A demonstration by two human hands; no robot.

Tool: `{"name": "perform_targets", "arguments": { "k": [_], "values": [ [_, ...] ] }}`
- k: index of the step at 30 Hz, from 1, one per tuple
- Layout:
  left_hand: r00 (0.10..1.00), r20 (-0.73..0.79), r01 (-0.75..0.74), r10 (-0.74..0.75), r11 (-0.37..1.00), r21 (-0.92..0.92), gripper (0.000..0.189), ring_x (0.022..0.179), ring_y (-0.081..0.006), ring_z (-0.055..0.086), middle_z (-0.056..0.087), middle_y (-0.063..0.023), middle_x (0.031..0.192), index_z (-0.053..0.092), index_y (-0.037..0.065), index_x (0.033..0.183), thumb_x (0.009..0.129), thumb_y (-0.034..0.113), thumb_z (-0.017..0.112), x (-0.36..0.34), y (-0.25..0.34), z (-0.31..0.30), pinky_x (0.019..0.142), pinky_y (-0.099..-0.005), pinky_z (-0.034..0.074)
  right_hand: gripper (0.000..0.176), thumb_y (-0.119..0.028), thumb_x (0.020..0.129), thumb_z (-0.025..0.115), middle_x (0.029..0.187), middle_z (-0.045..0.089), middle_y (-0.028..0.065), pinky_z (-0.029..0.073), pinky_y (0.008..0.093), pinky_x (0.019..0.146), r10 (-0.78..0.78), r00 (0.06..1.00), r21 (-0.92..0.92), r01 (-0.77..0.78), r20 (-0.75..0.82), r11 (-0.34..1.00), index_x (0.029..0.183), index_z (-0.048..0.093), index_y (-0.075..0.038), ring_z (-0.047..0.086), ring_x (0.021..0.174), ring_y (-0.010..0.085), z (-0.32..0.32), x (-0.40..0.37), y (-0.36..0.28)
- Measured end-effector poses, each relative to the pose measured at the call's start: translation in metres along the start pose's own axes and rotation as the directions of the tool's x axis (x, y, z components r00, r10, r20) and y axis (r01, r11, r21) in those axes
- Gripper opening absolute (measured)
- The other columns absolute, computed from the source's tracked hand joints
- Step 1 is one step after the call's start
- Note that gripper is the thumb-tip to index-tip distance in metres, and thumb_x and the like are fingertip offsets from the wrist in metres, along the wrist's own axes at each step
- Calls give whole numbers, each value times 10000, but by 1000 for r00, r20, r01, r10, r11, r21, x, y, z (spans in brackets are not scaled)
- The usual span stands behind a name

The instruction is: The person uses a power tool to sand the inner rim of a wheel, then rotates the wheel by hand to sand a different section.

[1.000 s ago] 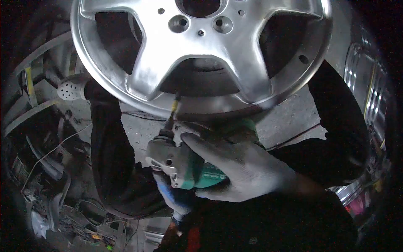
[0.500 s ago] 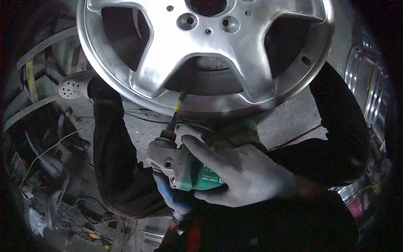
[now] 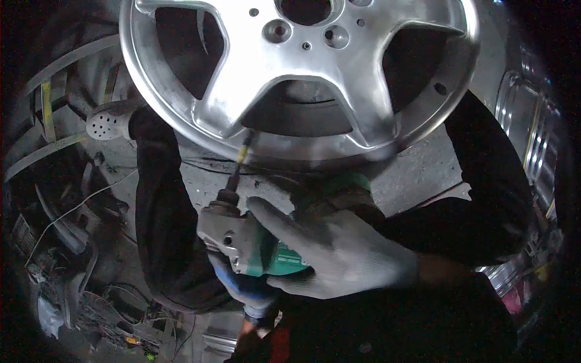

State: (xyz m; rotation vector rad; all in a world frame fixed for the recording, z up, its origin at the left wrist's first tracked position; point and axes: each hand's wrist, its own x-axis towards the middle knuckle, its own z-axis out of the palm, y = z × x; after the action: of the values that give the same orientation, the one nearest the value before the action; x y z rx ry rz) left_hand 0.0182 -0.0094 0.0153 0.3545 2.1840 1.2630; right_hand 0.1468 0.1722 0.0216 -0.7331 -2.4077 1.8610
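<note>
My right hand [image 3: 345,257], in a grey coated glove, is wrapped around the green body of an angle grinder [image 3: 284,259]. Under the grinder's metal head, my left hand [image 3: 245,289] in a blue and grey glove grips from below, its fingers partly hidden. A thin dark shaft [image 3: 233,180] with a yellow band extends up from the head. Its tip overlaps the lower lip of a silver alloy wheel [image 3: 296,57], near the foot of the left spoke. The wheel faces me, its top cut off by the view.
My legs in dark trousers lie either side of the wheel, with a perforated light shoe [image 3: 108,123] at left. Curved metal frames [image 3: 69,63] and loose cables [image 3: 82,209] lie on the left. Shiny ribbed metal [image 3: 532,130] stands at right on the grey floor [image 3: 423,175].
Both hands and the grinder have shifted left, and the shaft's tip has moved left along the rim toward the spoke's foot. The wheel appears slightly lower in view.
</note>
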Motion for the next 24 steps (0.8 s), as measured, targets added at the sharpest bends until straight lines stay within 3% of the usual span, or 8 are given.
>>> {"name": "perform_targets", "arguments": {
  "k": [7,9,12,13,18,21,23,24],
  "values": [
    [971,88,-239,224,938,250,709,1414,-438,384,273,-259,1596,204,22,1584,1007,343,462,1,-1,-12,1167,-573,359,1001,-369,796,759,831,640,190,563,450,568,-62,996,51,65,-61,997,1548,220,12,668,654,336,6,3,-2],
    [994,41,-94,97,993,-74,742,1431,-388,367,304,-238,1580,234,-23,1569,983,246,600,-1,1,-2,1167,-536,349,997,-367,793,760,836,641,189,567,452,574,-28,999,51,30,-33,998,1543,225,16,669,661,342,3,2,2],
    [980,95,-185,172,973,140,754,1426,-395,372,300,-243,1581,200,-7,1580,986,246,590,7,-13,-6,1171,-551,340,999,-369,791,760,832,640,190,570,453,579,-31,994,40,35,-103,999,1545,225,8,668,660,348,7,2,5],
    [987,107,-114,116,993,-29,745,1419,-398,381,295,-242,1583,176,10,1589,1000,255,561,3,-11,-10,1179,-558,328,999,-369,791,760,832,640,190,570,453,579,-30,994,41,34,-104,999,1545,225,8,668,660,348,7,2,4],
    [996,-12,-86,86,996,-8,714,1371,-441,440,317,-285,1564,177,16,1590,1014,311,481,0,-2,-10,1158,-575,367,991,-370,817,781,946,647,190,590,421,733,-3,1000,87,1,29,996,1570,235,-25,708,763,312,5,3,-5],
    [997,63,68,-54,966,-250,709,1364,-446,446,312,-290,1564,184,26,1590,1015,320,479,6,-7,-9,1143,-577,390,990,-386,809,741,851,644,186,576,471,612,-23,999,32,24,-46,999,1558,208,-17,672,673,354,6,1,6],
    [963,130,-258,235,945,202,731,1414,-411,387,280,-260,1586,192,19,1589,1004,291,536,7,-10,-1,1171,-566,348,990,-385,810,740,853,644,186,576,474,618,-29,998,41,31,-55,999,1559,206,-18,672,673,356,9,1,11],
    [963,133,-257,234,945,202,731,1414,-411,387,280,-260,1586,192,19,1589,1004,291,536,5,-9,-2,1171,-566,348,990,-385,811,739,855,644,186,577,478,624,-38,997,54,41,-64,998,1559,205,-18,672,673,357,9,1,13]
  ]
}}
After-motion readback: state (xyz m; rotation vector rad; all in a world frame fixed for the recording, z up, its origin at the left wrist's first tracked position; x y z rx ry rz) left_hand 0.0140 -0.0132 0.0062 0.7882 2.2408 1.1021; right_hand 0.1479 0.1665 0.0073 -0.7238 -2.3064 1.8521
